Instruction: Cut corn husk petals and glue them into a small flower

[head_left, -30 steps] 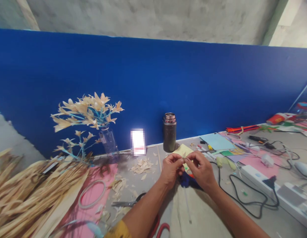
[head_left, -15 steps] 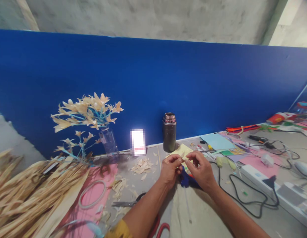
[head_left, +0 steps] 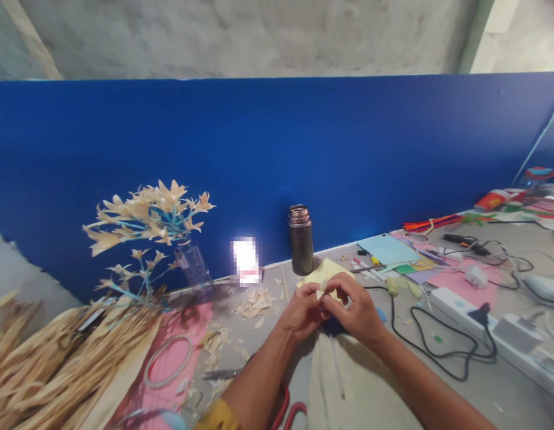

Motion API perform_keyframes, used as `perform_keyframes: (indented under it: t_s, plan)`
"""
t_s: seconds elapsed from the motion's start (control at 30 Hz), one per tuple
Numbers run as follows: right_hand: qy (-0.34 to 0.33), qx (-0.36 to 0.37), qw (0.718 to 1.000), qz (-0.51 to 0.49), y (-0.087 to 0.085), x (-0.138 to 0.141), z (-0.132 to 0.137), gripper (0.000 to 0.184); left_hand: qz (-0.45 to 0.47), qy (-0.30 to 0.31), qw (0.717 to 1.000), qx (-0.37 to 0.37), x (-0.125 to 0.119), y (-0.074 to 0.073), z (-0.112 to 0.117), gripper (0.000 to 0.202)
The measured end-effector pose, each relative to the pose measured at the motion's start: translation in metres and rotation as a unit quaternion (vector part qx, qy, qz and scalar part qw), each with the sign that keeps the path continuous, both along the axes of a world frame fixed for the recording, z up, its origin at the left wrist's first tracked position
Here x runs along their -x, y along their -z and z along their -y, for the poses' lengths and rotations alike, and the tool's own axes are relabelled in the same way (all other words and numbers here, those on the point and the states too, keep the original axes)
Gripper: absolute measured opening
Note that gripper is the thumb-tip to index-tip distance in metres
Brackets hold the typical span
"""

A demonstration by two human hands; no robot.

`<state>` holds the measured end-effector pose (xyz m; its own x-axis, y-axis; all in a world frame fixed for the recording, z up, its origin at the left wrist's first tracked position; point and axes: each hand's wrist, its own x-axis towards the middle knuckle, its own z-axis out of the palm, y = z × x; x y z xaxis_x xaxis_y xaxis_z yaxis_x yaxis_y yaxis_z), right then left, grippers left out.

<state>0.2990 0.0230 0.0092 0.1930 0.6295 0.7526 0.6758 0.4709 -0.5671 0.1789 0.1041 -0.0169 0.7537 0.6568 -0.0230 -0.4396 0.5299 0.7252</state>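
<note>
My left hand (head_left: pixel 301 310) and my right hand (head_left: pixel 356 307) meet at the middle of the worktable, fingertips pinched together. Between them is a small pale petal-like piece (head_left: pixel 322 291), apparently dried husk; the fingers cover part of it. A dark blue object (head_left: pixel 332 326) lies below the hands, mostly hidden. From it a thin pale rod (head_left: pixel 338 367) points toward me over a light cloth (head_left: pixel 362 382). Behind the fingers lies yellow paper (head_left: pixel 327 270). Left of my hands is a heap of loose petal-like pieces (head_left: pixel 255 303).
A dark flask (head_left: pixel 301 245) without a lid stands by the blue partition (head_left: pixel 259 149). Husk flowers (head_left: pixel 154 209) and a bundle of dried husks (head_left: pixel 66 364) are at left. Scissors (head_left: pixel 219 374) lie near my left forearm. A power strip (head_left: pixel 456 307) and black cable (head_left: pixel 438 358) lie right.
My fingers have shifted around the small piece, and my right hand has moved closer to my left. The camera view has tilted slightly.
</note>
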Motion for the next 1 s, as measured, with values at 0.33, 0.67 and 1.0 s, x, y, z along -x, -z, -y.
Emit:
perform_keyframes:
  t_s: [0.33,0.67,1.0]
  plan:
    - [-0.009,-0.026,1.000,-0.007,-0.003,-0.001,0.003,0.008,-0.043,0.005,0.997,-0.056,0.014,-0.021,-0.001,0.035]
    - [-0.168,0.048,0.983,-0.050,-0.001,0.019,0.014,0.008,-0.170,-0.065,0.981,-0.071,0.071,-0.031,0.034,0.039]
    - [-0.186,0.066,0.980,-0.017,0.004,0.042,0.026,0.011,-0.182,-0.195,0.961,-0.077,0.092,-0.023,0.068,0.024]
